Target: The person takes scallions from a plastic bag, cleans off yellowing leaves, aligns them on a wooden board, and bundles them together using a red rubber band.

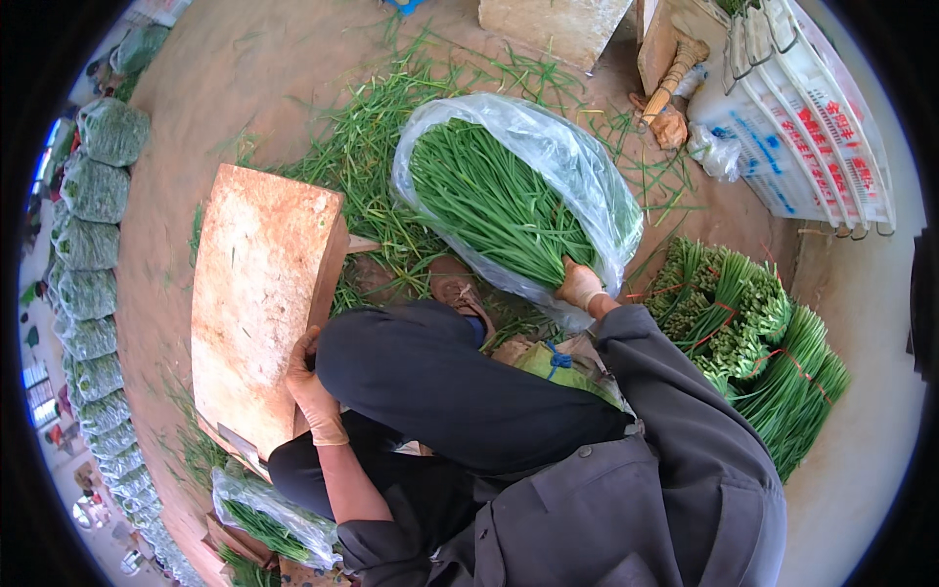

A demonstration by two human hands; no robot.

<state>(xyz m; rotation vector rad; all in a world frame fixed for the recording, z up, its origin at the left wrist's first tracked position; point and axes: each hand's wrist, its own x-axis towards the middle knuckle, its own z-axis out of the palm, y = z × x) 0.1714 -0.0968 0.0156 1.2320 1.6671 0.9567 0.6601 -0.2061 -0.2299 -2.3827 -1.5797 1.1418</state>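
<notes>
A clear plastic bag point(513, 125) lies open on the floor in front of me, filled with long green Chinese chives point(491, 194). My right hand point(579, 285), in a thin glove, reaches into the bag's near end and grips the chives at their stalk ends; some of its fingers are hidden. Beside my bent knee, my left hand point(312, 385), also in a thin glove, rests with curled fingers at the edge of a worn wooden bench point(257, 293). Whether those fingers hold anything is hidden.
Loose leaves point(367, 147) litter the floor around the bag. Tied chive bundles point(733, 315) are piled at my right. Stacked white plastic crates point(799, 139) and a short straw brush point(675, 77) are at upper right. Another filled bag point(275, 517) sits lower left; many packed bags point(92, 242) line the left.
</notes>
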